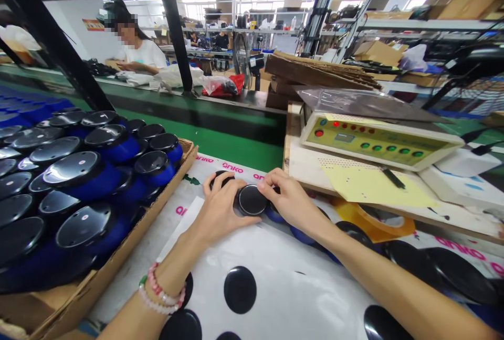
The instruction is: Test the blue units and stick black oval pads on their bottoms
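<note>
A round black-topped part (pixel 252 200) stands on the bench in the middle of the view. My left hand (pixel 222 203) is curled round its left side, thumb along its near edge, with another dark round part beside the fingertips. My right hand (pixel 285 195) pinches at the top right rim of the same part, thumb and finger pressed together; anything small between them is hidden. Under my forearms lies a white sheet (pixel 283 277) with black discs (pixel 240 289) on it. A row of blue and black parts (pixel 354 233) runs off to the right, partly beneath my right arm.
A cardboard box (pixel 157 224) of blue, black-topped parts (pixel 84 224) fills the left. At right are a control unit (pixel 378 140), yellow paper (pixel 378 185) and an orange tape roll (pixel 376 222). Behind runs a green belt (pixel 236 143); a person (pixel 144 54) sits beyond it.
</note>
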{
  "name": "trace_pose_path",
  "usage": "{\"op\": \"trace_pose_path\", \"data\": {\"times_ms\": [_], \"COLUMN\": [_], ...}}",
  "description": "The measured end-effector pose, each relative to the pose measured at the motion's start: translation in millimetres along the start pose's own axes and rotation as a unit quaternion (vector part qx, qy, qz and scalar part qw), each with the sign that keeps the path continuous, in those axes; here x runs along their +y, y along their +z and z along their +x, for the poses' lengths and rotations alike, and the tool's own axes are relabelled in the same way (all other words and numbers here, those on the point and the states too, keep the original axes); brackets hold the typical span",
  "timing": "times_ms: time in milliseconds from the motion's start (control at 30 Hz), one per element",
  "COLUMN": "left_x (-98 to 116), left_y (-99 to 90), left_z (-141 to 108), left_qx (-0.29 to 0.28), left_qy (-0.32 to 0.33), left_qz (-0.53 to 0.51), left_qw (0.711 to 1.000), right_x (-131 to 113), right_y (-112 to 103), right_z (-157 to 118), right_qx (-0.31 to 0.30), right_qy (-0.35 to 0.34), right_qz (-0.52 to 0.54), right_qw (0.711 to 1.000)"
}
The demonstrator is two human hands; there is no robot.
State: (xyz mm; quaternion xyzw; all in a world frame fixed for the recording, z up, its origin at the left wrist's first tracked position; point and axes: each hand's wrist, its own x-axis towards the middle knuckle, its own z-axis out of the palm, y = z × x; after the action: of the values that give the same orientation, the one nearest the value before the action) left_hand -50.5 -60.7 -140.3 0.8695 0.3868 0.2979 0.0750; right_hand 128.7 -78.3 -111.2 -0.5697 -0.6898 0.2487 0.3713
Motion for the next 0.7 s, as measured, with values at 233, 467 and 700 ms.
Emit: {"op": "trace_pose_path", "data": {"times_ms": [233, 467, 700], "left_x": [0.1, 0.3, 0.4], "left_y": [-0.4, -0.2, 1.0], "left_z": [1.1, 0.7, -0.2], "left_qx": [0.004, 0.005, 0.006], "left_qy": [0.002, 0.004, 0.003], "left_qz": [0.001, 0.003, 0.014], "left_qw": [1.000, 1.000, 1.000], "right_x": [-1.6, -3.4, -3.8], "right_y": [2.1, 5.0, 4.8], "right_z": [-2.7, -4.7, -8.4], "right_qx": [0.024, 0.044, 0.059], "right_qy": [-0.031, -0.055, -0.107], "right_qz": [-0.048, -0.093, -0.166], "right_qw": [0.998, 0.993, 0.979]}}
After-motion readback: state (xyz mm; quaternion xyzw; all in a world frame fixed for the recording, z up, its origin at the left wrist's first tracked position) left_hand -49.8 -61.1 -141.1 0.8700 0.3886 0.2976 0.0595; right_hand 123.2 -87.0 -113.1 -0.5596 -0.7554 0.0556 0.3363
